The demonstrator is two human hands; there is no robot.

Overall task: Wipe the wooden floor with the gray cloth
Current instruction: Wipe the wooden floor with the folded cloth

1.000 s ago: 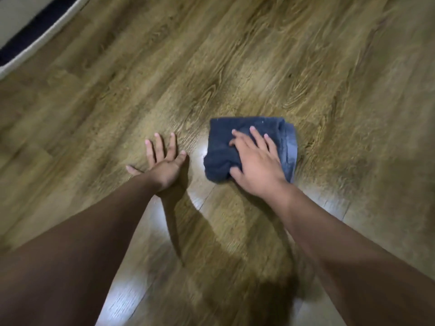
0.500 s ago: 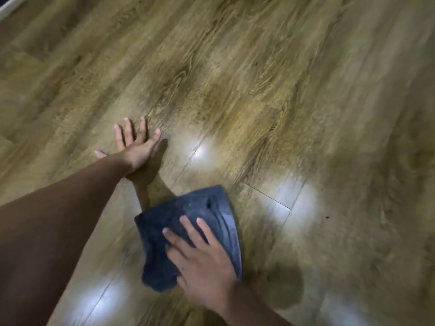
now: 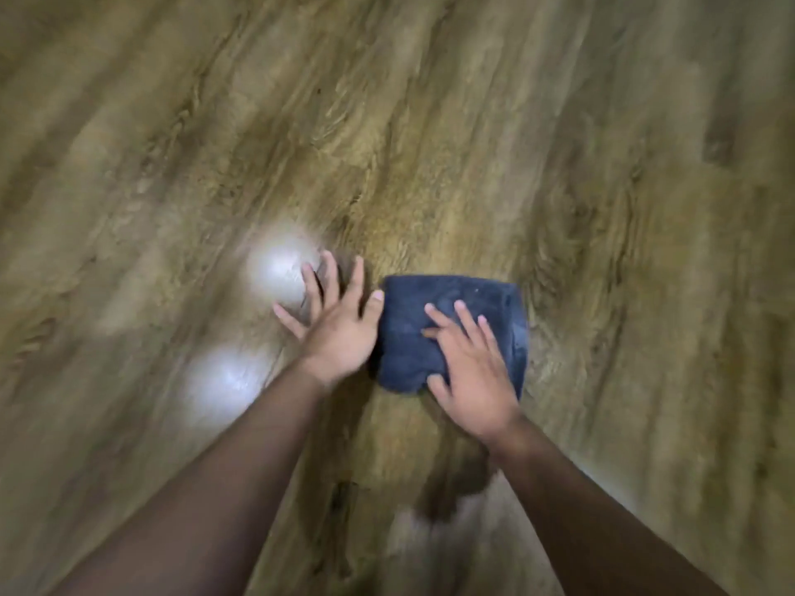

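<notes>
**Both hands on the floor, cloth pushed forward**

Since 0.5 seconds ago the gray cloth [image 3: 451,333] has moved away from the person, from close in below the left hand to a spot level with it, and now lies just beside that hand's thumb.

Reading from left to right: 2 pale patches of reflected light sit on the wooden floor [image 3: 602,165], one just past the left fingertips and one beside the left forearm. The left hand [image 3: 335,329] lies palm down on the floor, its fingers [image 3: 330,277] straight and spread, pointing away from the person. Its thumb tip touches or nearly touches the cloth's left edge; blur hides which.

Next comes the cloth, a dark folded pad lying flat on the boards. The right hand [image 3: 473,380] rests on the cloth's near right part, palm down. Its fingers are straight and slightly spread, pressing on the fabric rather than gripping it, with the thumb at the cloth's near edge. Cloth shows beyond the fingertips and to their left. Both bare forearms reach in from the bottom edge.
</notes>
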